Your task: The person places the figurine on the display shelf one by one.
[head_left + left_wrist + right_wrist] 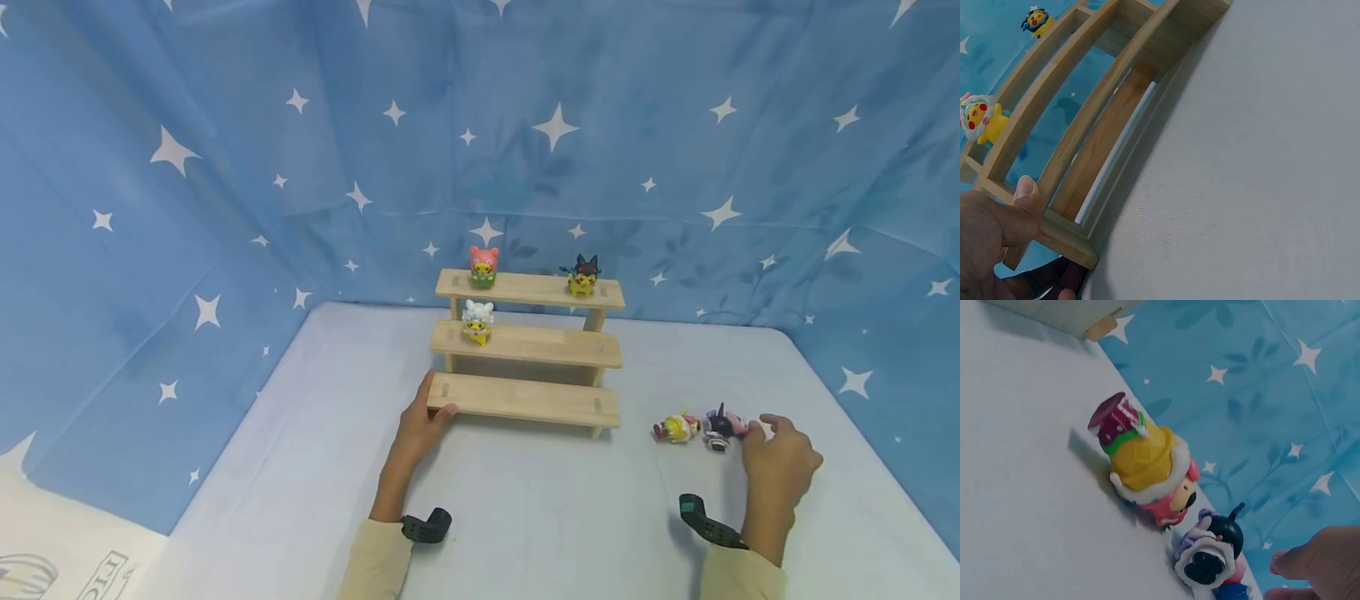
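My left hand [417, 427] grips the left end of a three-step wooden display shelf [525, 398], its thumb at the lowest step's front. In the left wrist view the thumb [1025, 203] presses against the shelf's end frame, with other fingers partly hidden beyond it. Over on the right, my right hand [780, 458] hovers beside small toy figures lying on their sides. One figure has a yellow body and pink head [1144, 459]; another is black-headed with a white frill [1213, 550]. A pink figure [738, 426] lies closest to the fingertips, partly hidden. Thumb and fingers are apart with nothing between them.
On the top step stand a pink-hooded figure [483, 267] at left and a black-eared yellow figure [582, 276] at right. A white-hooded yellow figure [477, 322] is on the middle step. A blue star-patterned cloth [637, 150] hangs behind the white table [555, 517].
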`<state>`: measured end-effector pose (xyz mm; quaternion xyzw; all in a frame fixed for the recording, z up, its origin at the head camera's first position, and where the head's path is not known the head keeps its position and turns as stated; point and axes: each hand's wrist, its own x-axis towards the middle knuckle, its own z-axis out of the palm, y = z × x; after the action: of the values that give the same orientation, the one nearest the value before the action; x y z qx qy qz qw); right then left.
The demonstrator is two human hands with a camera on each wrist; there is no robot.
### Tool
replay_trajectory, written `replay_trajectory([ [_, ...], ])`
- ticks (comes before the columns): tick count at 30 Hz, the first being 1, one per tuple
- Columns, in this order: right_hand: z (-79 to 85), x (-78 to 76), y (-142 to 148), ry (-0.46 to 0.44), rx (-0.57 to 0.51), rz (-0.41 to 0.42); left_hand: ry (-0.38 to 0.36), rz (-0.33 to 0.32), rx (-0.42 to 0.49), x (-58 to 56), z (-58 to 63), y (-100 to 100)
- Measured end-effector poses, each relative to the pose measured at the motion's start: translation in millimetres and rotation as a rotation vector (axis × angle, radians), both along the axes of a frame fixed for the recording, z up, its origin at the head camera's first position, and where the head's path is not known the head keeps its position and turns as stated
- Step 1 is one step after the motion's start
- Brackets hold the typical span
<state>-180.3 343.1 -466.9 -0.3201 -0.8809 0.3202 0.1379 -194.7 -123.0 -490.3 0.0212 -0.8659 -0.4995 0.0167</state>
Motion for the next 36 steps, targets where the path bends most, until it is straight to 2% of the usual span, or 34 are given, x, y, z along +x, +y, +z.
replay_trajectory([
  [7,-7.0,-0.6,5.3,-0.100,-0.040,0.042,-0.007,0.001,-0.008,-0.6,0.2,0.5],
  [15,-12.1,0.4,6.5,-0.088,-0.006,0.056,-0.008,0.004,-0.019,-0.3,0.2,0.2],
  [23,-15.4,-1.6,8.2,-0.049,-0.060,0.048,-0.015,0.007,-0.019,-0.3,-0.4,-0.1],
  [32,-15.1,-1.1,17.4,-0.139,-0.129,0.107,-0.017,-0.005,-0.006,-0.4,-1.7,-1.0],
  [36,-13.4,-2.2,21.0,-0.150,-0.147,0.121,-0.025,0.000,0.002,-0.8,-0.8,0.0],
])
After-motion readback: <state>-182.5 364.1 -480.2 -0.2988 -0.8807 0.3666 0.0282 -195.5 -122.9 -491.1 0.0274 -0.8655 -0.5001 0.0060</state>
